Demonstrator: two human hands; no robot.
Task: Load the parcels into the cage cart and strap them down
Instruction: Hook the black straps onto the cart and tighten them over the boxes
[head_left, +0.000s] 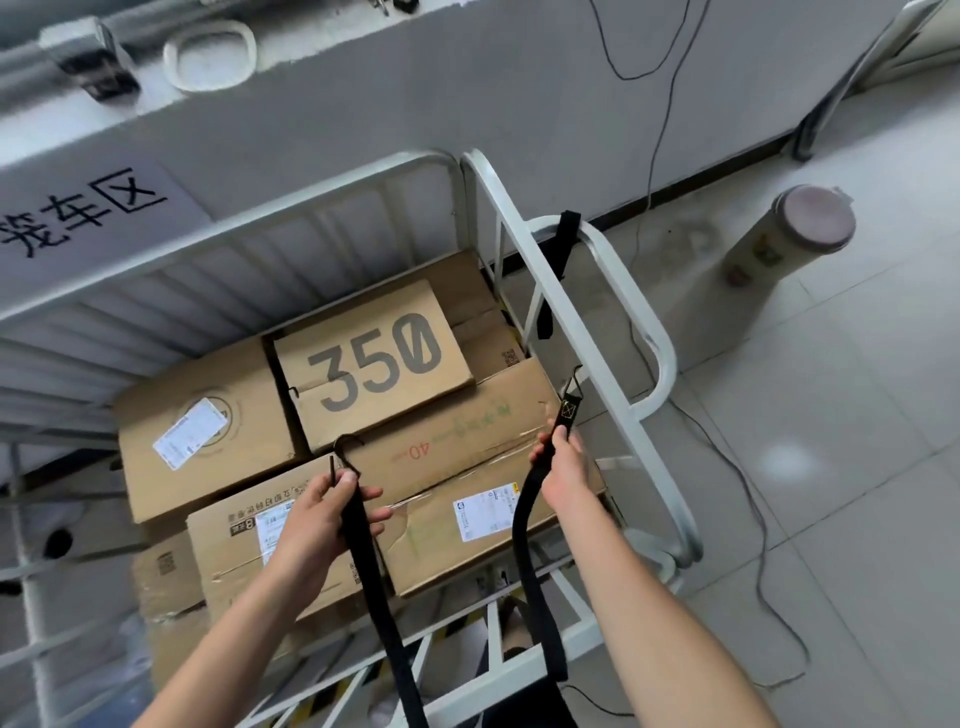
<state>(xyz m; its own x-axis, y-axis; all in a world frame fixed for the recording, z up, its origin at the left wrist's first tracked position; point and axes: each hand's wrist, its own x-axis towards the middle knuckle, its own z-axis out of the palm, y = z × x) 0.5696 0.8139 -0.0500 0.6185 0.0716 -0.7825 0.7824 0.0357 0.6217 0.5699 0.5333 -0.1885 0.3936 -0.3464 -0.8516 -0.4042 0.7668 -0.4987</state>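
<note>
Several cardboard parcels fill the white metal cage cart (558, 312); the top one is printed "350" (371, 364). My left hand (324, 512) grips one end of a black strap (376, 597) just below its metal hook (344, 447), over the front parcels. My right hand (561, 467) holds the other end near a second hook (571, 382), close to the cart's right rail. The strap hangs down in a loop below both hands. Another black strap (563, 244) is draped over the cart's right handle bar.
A grey wall ledge behind the cart carries a sign with black characters (85, 213). A beige cylinder with a pink lid (784, 234) lies on the tiled floor at the right. Thin black cables (753, 499) trail across the floor beside the cart.
</note>
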